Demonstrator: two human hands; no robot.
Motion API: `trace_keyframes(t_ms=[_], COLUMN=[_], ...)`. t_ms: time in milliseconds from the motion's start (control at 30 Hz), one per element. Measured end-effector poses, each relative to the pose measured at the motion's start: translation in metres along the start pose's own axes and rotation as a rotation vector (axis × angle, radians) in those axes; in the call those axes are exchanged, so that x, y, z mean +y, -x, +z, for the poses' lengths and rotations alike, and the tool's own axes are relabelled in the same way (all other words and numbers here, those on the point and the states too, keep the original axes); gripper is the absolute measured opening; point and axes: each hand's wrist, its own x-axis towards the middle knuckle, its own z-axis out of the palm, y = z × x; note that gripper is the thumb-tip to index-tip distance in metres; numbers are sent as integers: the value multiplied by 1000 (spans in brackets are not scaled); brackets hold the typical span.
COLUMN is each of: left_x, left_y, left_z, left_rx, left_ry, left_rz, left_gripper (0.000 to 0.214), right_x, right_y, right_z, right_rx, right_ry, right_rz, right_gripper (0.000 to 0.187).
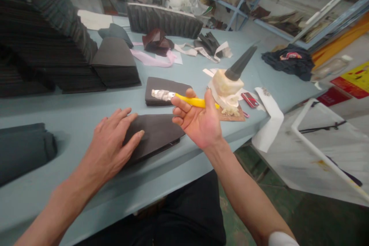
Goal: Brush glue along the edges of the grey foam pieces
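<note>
My right hand (pixel 198 119) is closed around the yellow handle of a brush (pixel 190 100), palm turned up. The brush's whitish, crusted head points left, over a small stack of dark pieces (pixel 152 90). My left hand (pixel 117 142) lies palm down with fingers stretched, on the left end of a dark, flat, tapered piece (pixel 158 132) near the table's front edge. Just beyond my right hand stands a pale, glue-crusted container (pixel 227 88) with a black cone (pixel 241 63) on top. It rests on a brown board (pixel 238 115).
Tall stacks of dark pieces (pixel 72 61) rise at the left of the blue-green table (pixel 95 103). A folded dark bundle (pixel 25 150) lies front left. Behind are a long row of dark pieces (pixel 164 21) and scraps. At right are a red box (pixel 250 100) and a white strip (pixel 271 111).
</note>
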Motion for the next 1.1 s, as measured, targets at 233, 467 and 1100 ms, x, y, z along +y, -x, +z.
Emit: trace_keyframes(t_ms=[233, 467, 1100], left_x=[52, 87, 122], left_y=[8, 0, 34], left_z=[-24, -15, 38], left_rx=[125, 222, 88], left_ry=[416, 1492, 1638], left_rz=[-109, -516, -407], left_gripper=[56, 65, 68], right_x=[0, 19, 48], right_y=[0, 5, 15], right_z=[17, 44, 73], right_rx=[-21, -65, -107], right_ry=[-309, -388, -580], right_rz=[24, 30, 47], right_gripper=[78, 71, 63])
